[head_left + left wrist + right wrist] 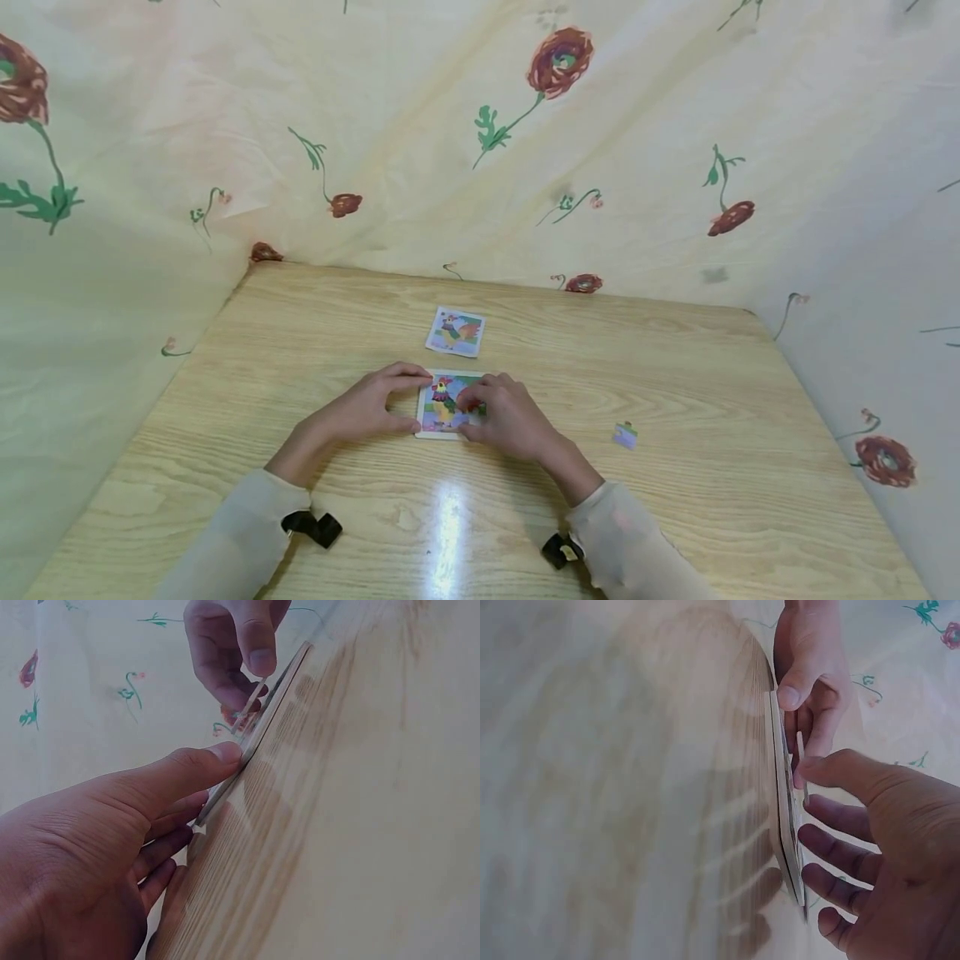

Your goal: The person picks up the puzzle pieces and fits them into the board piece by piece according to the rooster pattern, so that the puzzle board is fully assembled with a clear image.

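A small square jigsaw puzzle board [431, 434] with a white rim and a rooster picture lies on the table. My left hand [369, 406] holds its left side, the thumb at the near corner and the fingers at the far one. In the left wrist view the left thumb [199, 771] presses on the board's edge. Over the right part of the board, my right hand [512, 421] pinches a thin puzzle piece [802, 754] between thumb and fingers. The right wrist view shows that piece edge-on, slightly above the board; its picture is hidden.
A loose puzzle piece [625, 434], purple and green, lies to the right on the wooden table [720, 375]. Beyond the board is a square rooster picture card [456, 332]. Flowered cloth [420, 125] hangs at the back and sides.
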The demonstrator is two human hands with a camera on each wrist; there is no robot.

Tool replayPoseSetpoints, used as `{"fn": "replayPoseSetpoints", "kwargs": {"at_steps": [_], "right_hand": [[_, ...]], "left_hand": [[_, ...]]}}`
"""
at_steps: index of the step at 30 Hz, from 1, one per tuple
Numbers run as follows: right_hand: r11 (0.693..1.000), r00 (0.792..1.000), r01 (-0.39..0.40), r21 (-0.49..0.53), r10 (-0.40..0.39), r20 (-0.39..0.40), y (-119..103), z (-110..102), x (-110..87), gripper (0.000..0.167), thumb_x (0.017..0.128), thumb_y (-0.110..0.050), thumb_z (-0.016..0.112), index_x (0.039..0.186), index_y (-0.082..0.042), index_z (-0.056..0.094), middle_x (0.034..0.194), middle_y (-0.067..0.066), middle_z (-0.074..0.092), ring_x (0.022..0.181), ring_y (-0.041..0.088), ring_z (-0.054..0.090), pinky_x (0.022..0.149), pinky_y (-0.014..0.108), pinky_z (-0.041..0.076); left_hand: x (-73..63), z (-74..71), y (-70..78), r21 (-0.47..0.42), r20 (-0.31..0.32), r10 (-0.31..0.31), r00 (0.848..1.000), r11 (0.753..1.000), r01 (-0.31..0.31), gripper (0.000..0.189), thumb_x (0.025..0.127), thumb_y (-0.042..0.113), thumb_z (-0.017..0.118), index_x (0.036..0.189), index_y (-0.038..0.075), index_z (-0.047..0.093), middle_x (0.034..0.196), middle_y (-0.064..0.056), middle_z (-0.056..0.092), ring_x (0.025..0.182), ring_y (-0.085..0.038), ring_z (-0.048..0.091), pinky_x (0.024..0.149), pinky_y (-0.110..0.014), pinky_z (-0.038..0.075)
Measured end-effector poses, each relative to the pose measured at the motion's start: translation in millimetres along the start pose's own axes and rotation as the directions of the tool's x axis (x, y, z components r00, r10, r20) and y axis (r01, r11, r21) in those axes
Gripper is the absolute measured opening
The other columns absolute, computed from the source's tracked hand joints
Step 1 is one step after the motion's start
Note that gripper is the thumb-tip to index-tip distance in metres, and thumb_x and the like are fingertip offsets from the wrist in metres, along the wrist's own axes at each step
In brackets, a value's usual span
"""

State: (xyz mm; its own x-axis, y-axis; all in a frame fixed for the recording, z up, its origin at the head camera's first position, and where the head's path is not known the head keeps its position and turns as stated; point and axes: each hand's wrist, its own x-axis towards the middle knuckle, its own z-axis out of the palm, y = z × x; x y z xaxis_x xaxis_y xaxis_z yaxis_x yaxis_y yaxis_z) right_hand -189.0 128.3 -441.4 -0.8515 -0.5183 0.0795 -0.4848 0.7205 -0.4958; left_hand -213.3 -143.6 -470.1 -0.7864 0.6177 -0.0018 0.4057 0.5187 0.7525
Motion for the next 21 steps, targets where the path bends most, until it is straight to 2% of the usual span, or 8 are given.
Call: {"fn": "replayPoseSetpoints", "kwargs": {"at_steps": [7, 21], "right_hand": [[1.000, 1.000, 0.008, -0.016, -0.008, -0.013, 4.3, 1.5, -1.1, 0.019, 0.083, -0.028, 0.087, 0.097, -0.021, 0.077, 0.103, -0.006, 0.071, 0.096, 0.015, 0.056, 0.082, 0.036, 0.042], [1.000, 1.000, -0.009, -0.005, 0.009, 0.017, 3.3, -5.7, -0.6, 0.018, 0.083, -0.028, 0.087, 0.094, -0.020, 0.076, 0.106, -0.004, 0.069, 0.097, 0.017, 0.054, 0.082, 0.036, 0.039]], "left_hand": [[1.4, -0.3, 1.4, -0.001, -0.002, -0.012, 1.000, 1.000, 0.012, 0.069, 0.090, 0.033, 0.082, 0.151, 0.014, 0.055, 0.153, 0.001, 0.050, 0.146, -0.027, 0.045, 0.115, -0.052, 0.044], [4.4, -1.6, 8.1, -0.020, -0.003, -0.038, 0.999, 0.999, 0.038, 0.069, 0.089, 0.030, 0.082, 0.150, 0.013, 0.055, 0.153, 0.001, 0.050, 0.145, -0.026, 0.046, 0.115, -0.050, 0.044]]}}
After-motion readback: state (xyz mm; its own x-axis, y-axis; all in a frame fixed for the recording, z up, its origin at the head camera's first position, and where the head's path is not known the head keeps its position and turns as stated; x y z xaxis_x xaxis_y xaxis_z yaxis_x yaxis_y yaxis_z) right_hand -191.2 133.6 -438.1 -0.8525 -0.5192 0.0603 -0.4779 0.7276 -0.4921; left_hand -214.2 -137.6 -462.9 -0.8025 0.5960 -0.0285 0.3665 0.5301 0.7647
